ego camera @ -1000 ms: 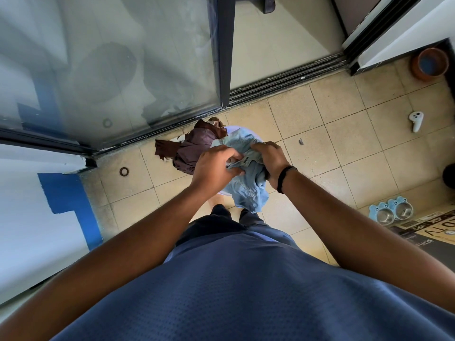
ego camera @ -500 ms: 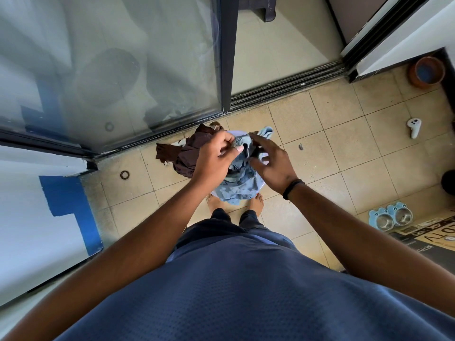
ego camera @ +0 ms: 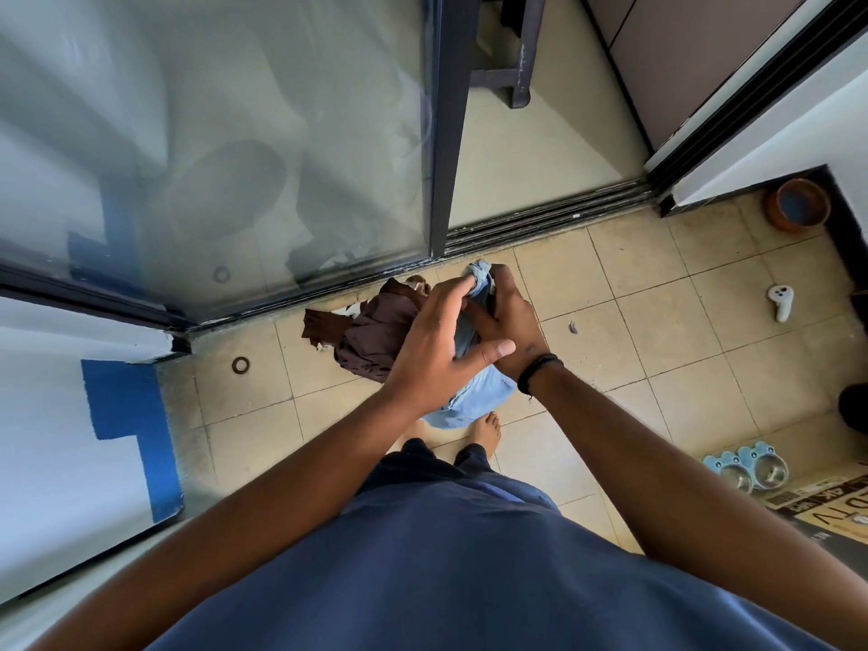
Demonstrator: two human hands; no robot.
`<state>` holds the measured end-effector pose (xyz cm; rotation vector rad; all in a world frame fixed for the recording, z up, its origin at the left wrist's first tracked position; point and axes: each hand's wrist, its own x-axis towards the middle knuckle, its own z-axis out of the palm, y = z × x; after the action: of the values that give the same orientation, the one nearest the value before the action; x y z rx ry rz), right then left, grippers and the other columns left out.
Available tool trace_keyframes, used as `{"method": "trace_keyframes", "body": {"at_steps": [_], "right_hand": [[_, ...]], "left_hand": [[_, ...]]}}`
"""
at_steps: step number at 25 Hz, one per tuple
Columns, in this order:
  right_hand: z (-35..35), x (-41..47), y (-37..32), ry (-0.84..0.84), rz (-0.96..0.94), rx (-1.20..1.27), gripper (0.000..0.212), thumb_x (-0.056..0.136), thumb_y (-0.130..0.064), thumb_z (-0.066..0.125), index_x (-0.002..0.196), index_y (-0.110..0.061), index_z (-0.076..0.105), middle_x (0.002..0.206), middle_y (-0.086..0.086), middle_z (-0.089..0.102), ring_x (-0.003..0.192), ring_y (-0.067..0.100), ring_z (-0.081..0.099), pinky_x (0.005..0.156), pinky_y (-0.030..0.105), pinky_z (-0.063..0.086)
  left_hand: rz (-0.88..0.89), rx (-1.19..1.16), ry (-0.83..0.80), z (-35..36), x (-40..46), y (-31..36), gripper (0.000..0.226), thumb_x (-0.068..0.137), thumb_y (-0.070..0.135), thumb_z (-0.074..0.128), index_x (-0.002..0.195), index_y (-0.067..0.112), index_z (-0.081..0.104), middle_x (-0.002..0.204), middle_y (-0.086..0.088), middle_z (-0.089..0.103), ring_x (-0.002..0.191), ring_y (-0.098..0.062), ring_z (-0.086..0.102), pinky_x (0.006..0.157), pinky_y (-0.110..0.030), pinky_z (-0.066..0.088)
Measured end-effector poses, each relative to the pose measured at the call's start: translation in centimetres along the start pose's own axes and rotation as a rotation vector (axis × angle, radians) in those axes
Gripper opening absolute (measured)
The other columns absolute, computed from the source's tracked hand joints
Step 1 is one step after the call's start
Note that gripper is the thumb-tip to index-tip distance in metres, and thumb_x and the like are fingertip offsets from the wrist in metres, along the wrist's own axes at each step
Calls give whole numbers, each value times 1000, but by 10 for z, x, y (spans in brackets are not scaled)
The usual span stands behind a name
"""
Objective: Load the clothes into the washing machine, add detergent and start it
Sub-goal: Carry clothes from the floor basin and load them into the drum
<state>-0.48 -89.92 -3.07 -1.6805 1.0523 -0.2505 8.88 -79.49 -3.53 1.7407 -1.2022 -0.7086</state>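
Clothes point(ego camera: 375, 335) gripped by both hands' fingers; glass door point(ego camera: 235, 133) just beyond

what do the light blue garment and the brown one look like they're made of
The light blue garment looks like washed denim: matte, fairly stiff, with a stitched seam and hem showing. The brown garment looks like a thinner woven fabric with a slight sheen, falling in soft, fine creases; satin or a synthetic blend is possible, but the picture leaves that open.
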Motion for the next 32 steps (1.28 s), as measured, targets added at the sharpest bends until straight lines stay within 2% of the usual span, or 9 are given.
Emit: {"method": "trace_keyframes", "body": {"at_steps": [7,13,16,18,22,24,26,28,32], "right_hand": [[2,15,-23,-56,45,177,40,80,-17,51,108,-45,45,78,-5,64,69,21,60,70,50,60],[11,10,-36,38,-34,82,50,87,-2,50,129,-29,46,87,-9,65,79,20,64,76,35,56],[7,26,-38,222,235,501,33,94,-3,51,124,-19,50,96,0,66,86,25,65,81,44,58],[-3,34,-42,100,521,754,27,101,-4,46,123,-17,52,93,9,68,77,26,67,71,45,60],[-18,34,-39,-166,594,484,21,104,-17,46,107,-13,66,82,12,66,61,22,61,58,34,61],[-17,33,-32,-134,523,164,24,102,-29,48,89,-19,66,69,8,60,49,20,52,50,30,56],[-15,33,-18,-95,327,-136,42,99,-51,46,80,-20,65,77,7,64,70,26,62,68,34,58],[-13,25,-6,-18,-16,-257,55,93,-68,42,109,-23,69,113,7,65,106,20,59,96,29,48],[-12,2,2,-171,-515,-584,102,83,-71,58,160,-18,18,162,5,28,150,24,25,122,36,24]], "left_hand": [[163,348,71,-5,-8,-13,115,69,71,72,151,1,33,156,-18,35,146,-24,27,122,-17,6],[181,374,383,-5,-7,-17,80,69,41,90,131,7,52,133,-16,47,122,-34,50,103,-40,46],[72,234,283,-16,-10,-25,95,66,45,92,140,17,40,130,-9,43,117,-28,52,96,-35,50],[-7,278,85,-23,-14,-29,99,75,37,86,154,36,25,133,-5,46,116,-23,55,89,-39,55],[-4,334,83,-29,-12,-32,88,78,10,69,153,42,35,133,0,59,113,-23,63,78,-44,59],[-70,282,133,-28,-9,-29,72,79,18,72,146,30,48,130,1,64,112,-22,64,81,-42,58],[-203,171,193,-25,-7,-32,53,80,30,75,129,13,62,113,-4,72,101,-26,68,80,-40,56],[-352,38,235,-27,-1,-34,49,79,46,76,109,8,69,99,-3,76,91,-25,72,78,-40,57],[-498,-165,219,-38,17,-37,54,79,59,70,96,8,75,85,-10,76,80,-22,72,77,-52,57]]}}
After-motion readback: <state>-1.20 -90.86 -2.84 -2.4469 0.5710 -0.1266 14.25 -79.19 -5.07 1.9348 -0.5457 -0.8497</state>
